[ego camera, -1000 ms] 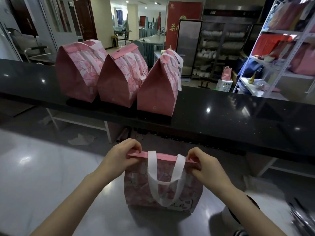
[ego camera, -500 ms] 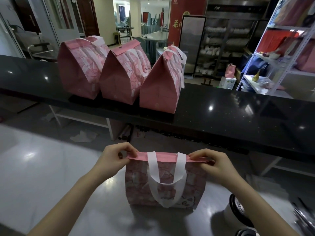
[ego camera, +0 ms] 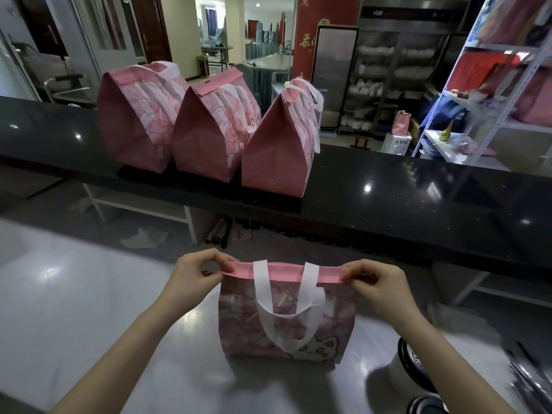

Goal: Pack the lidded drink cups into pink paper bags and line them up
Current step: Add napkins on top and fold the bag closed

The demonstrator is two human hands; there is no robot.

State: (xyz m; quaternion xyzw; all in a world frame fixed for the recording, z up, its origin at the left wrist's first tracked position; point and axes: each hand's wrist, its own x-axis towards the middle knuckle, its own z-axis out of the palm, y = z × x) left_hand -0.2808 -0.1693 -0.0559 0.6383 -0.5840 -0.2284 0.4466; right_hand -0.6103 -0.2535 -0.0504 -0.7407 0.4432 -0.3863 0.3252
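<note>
Left hand (ego camera: 194, 276), right hand (ego camera: 379, 282): each pinching one end of folded top of bag (ego camera: 286, 318), 6 o'clock. Three closed bags (ego camera: 209, 135) lined on counter (ego camera: 418, 198), 11 o'clock. Possibly lidded cup (ego camera: 412, 366), 4 o'clock, blurred.

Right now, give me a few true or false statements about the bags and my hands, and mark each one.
1. Three pink bags stand in a row on the black counter. True.
2. Only the left hand holds the near bag. False: the right hand also pinches its folded top, one hand at each end.
3. The near bag's white handle hangs down its front. True.
4. The near bag lies flat on its side. False: it stands upright.
</note>
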